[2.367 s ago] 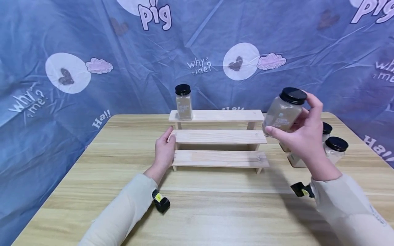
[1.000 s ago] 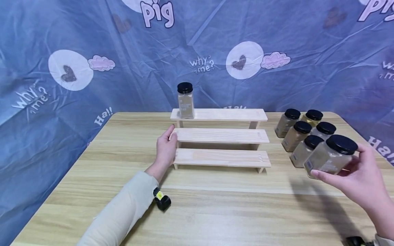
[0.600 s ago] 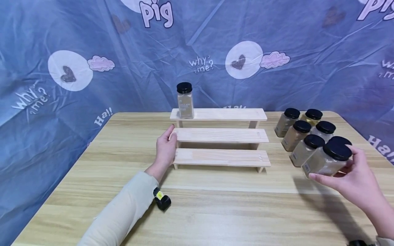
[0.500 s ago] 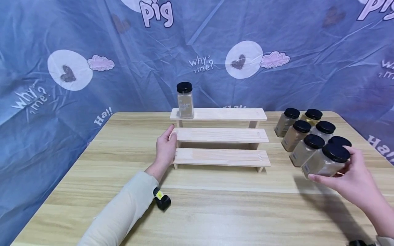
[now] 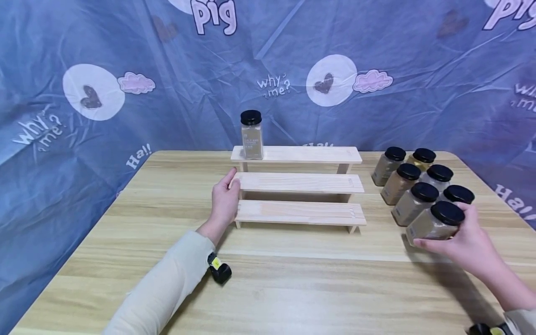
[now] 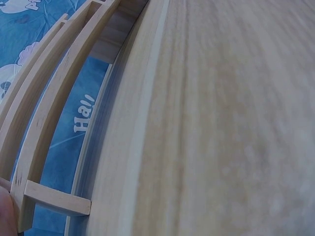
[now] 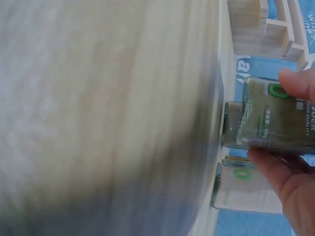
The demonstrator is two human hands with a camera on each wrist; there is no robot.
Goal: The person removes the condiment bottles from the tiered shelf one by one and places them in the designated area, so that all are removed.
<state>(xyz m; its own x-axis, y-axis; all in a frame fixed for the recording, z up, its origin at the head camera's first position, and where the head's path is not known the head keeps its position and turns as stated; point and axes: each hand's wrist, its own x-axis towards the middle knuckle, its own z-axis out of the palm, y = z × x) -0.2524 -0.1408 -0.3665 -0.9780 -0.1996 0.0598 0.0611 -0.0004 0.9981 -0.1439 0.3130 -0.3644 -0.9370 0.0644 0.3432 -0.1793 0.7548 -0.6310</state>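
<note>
A three-tier wooden display rack stands mid-table in the head view. My left hand grips its left end beside the middle tier; a fingertip shows at the rack's end in the left wrist view. On the left of the top tier stands a black-lidded spice jar. My right hand holds another spice jar between thumb and fingers, slightly tilted, low in front of the grouped jars. Its label and greenish-brown powder show in the right wrist view, beside a jar with pale contents.
Several black-lidded jars, among them a pale one and a brown one, stand close together at the table's right. A blue printed cloth hangs behind the table. A small black camera sits at the left wrist.
My right hand has carried its jar from beside the rack's right end to the right and down, in front of the jar group, lowering further lately. The left hand stays on the rack.
</note>
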